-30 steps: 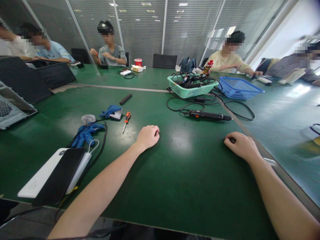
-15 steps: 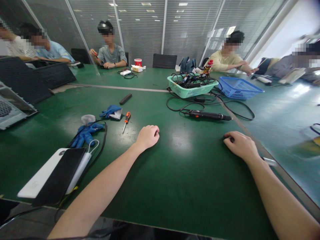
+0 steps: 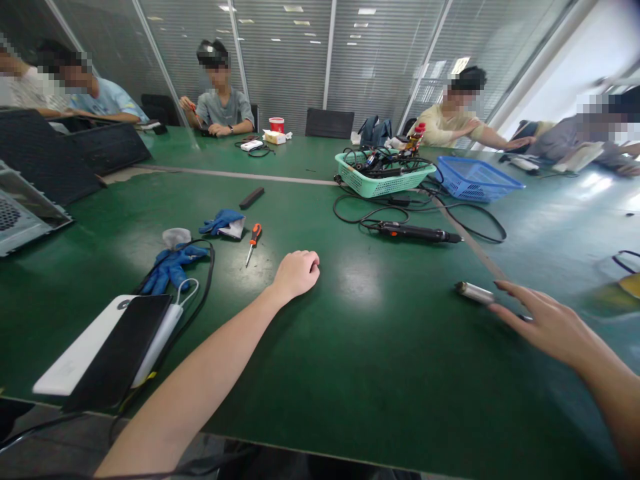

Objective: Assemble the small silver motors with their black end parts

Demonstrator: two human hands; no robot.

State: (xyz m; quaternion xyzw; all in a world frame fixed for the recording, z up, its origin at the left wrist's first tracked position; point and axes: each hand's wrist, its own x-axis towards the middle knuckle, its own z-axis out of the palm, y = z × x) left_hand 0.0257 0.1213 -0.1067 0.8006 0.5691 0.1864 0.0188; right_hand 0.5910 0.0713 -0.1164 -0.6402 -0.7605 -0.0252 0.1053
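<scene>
My left hand [image 3: 297,272] rests on the green table [image 3: 350,347] as a loose fist with nothing visible in it. An orange-handled screwdriver [image 3: 253,243] lies a little to its left. My right hand [image 3: 545,323] is stretched out flat at the right, fingers apart, its fingertips touching or just beside a small silver cylinder [image 3: 474,293] that lies on the table.
A black corded power tool [image 3: 415,232] lies beyond the hands. Behind it stand a green basket [image 3: 383,181] of cables and a blue basket [image 3: 475,180]. Blue gloves [image 3: 170,265], a phone on a white power bank [image 3: 107,347] and computer cases [image 3: 30,200] sit at the left. Several people sit around the table.
My right hand has moved right and opened from a curled pose; the silver cylinder now lies uncovered at its fingertips. My left hand has stayed still.
</scene>
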